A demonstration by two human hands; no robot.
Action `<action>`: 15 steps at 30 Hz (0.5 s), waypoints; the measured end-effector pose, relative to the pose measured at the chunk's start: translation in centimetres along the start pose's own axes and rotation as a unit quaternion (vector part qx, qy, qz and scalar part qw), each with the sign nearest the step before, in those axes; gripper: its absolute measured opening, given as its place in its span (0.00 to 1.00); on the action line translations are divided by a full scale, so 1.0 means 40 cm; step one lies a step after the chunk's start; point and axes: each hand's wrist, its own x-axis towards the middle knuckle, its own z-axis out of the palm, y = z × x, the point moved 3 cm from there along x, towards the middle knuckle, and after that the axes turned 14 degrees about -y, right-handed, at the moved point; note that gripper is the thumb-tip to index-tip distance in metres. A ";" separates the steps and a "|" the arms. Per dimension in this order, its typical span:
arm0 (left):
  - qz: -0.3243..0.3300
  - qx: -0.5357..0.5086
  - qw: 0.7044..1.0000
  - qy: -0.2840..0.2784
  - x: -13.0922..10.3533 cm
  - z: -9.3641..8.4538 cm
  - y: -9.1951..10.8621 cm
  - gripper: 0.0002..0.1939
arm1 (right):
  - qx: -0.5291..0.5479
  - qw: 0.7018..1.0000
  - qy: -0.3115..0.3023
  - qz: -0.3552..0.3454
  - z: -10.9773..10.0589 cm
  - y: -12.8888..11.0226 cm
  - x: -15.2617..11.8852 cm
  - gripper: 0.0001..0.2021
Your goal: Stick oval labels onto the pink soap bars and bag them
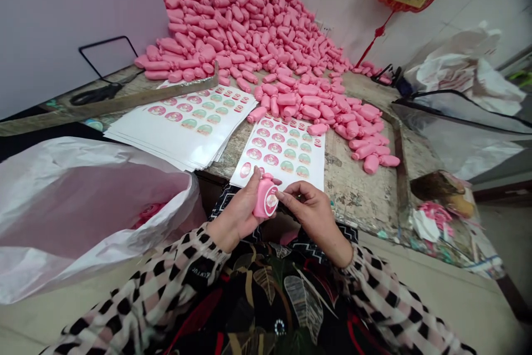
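My left hand (238, 212) is closed round a small pink plastic bottle (260, 200), neck pointing away from me. An oval pink-and-white sticker (271, 201) lies on the bottle's front. With thumb and forefinger, my right hand (312, 215) pinches the sticker's right edge; its other fingers are curled. Just beyond my hands lies a sheet of stickers (284, 151), printed with pink and green ovals, near the table's front edge. To its left is a stack of similar sheets (183, 142).
A huge heap of pink bottles (249, 22) covers the back of the table (344, 189). A metal bar (124, 101) crosses the stacked sheets, beside black scissors (96, 92). A white sack (100, 178) gapes at left, with something pink inside. Plastic bags (461, 78) stand at right.
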 end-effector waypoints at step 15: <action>0.010 0.041 0.999 -0.013 0.001 -0.007 -0.010 0.27 | -0.005 1.000 -0.019 0.000 0.021 0.016 0.012 0.15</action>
